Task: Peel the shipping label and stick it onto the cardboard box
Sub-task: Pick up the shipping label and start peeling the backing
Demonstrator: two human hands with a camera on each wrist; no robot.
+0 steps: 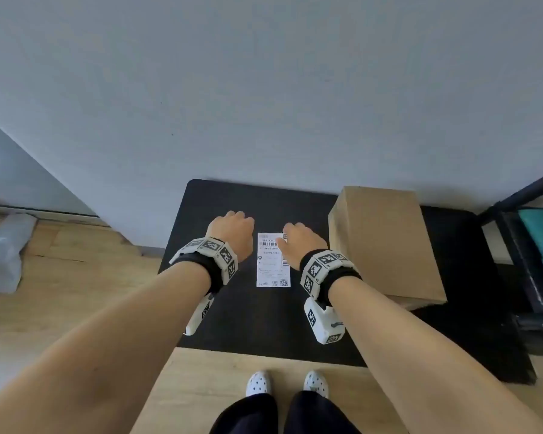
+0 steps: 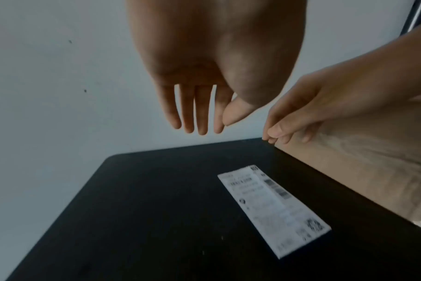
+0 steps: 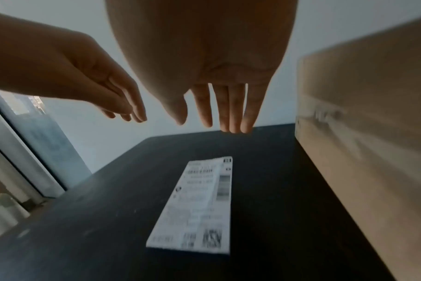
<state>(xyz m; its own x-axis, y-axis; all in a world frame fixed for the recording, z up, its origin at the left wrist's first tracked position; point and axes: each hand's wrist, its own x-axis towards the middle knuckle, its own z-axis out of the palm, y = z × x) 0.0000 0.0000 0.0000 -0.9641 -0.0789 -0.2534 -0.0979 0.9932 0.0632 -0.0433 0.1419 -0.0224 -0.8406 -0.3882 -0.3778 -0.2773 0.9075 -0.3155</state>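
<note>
A white shipping label printed with barcodes lies flat on the black table, also seen as the label and the label in the wrist views. A plain cardboard box stands on the table just right of it. My left hand hovers left of the label's far end, fingers straight and holding nothing; left hand. My right hand hovers over the label's far right corner, fingers straight, above the paper and not touching it; right hand.
A grey wall rises directly behind the table. A black shelf with a teal parcel stands at the right. A grey plastic bag lies on the wooden floor at the left. My feet are by the table's near edge.
</note>
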